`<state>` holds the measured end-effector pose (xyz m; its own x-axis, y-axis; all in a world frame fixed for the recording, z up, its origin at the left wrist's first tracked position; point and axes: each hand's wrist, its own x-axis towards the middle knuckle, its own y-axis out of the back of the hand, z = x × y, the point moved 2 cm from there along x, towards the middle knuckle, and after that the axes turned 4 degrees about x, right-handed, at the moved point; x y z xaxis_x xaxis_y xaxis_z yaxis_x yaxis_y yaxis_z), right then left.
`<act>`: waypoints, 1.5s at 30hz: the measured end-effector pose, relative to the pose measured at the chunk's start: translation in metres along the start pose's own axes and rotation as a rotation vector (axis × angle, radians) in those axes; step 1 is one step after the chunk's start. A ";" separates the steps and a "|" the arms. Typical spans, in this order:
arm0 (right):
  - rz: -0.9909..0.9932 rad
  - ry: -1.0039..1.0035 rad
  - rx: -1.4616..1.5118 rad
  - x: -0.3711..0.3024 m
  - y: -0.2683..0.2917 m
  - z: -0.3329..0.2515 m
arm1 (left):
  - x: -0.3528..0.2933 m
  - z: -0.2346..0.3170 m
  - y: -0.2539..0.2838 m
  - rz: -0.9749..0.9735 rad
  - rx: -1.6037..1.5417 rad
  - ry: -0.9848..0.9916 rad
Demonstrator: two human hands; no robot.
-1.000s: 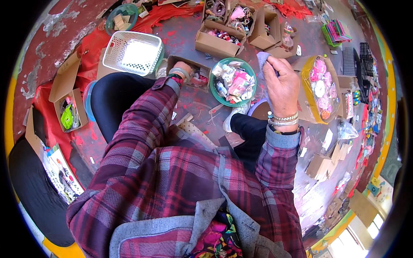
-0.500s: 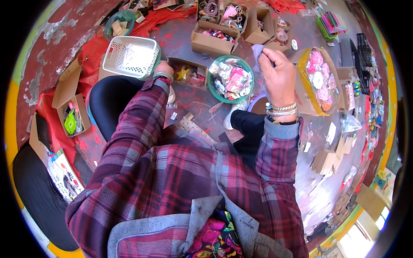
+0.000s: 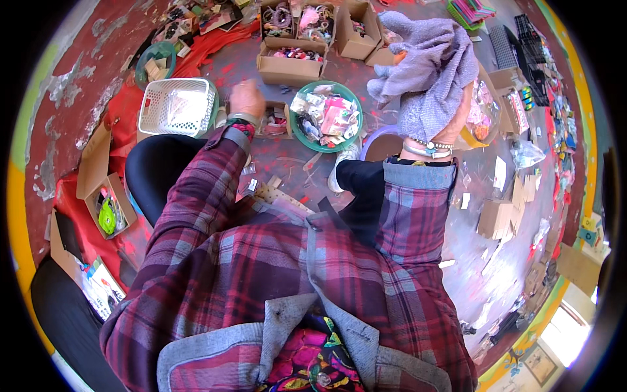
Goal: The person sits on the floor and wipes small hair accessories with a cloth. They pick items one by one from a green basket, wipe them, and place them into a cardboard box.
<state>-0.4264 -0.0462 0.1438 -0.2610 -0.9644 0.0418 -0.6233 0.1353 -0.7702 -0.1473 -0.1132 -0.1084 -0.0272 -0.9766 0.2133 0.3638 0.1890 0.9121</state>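
cloth [image 3: 434, 72] now fanned out over r hand [image 3: 459, 121], tying it up, grip hidden; l hand [image 3: 247, 98] blurred nr box [image 3: 277, 136], can't tell grip.

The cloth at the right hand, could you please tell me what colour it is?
The cloth is greyish lavender, best seen in the head view.
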 end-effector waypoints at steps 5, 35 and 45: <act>-0.222 -0.056 0.168 -0.003 0.029 -0.021 | -0.022 0.084 -0.076 -0.541 -0.271 -0.036; -0.088 -0.154 0.135 -0.003 0.006 -0.016 | 0.000 0.090 0.050 -0.608 -1.849 0.492; -0.078 -0.058 -0.005 -0.021 -0.039 0.009 | -0.021 0.107 0.180 -0.350 -1.957 0.259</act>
<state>-0.3898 -0.0331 0.1671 -0.1691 -0.9835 0.0645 -0.6439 0.0607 -0.7627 -0.1811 -0.0478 0.0892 -0.2643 -0.9622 -0.0653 0.7105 -0.1485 -0.6878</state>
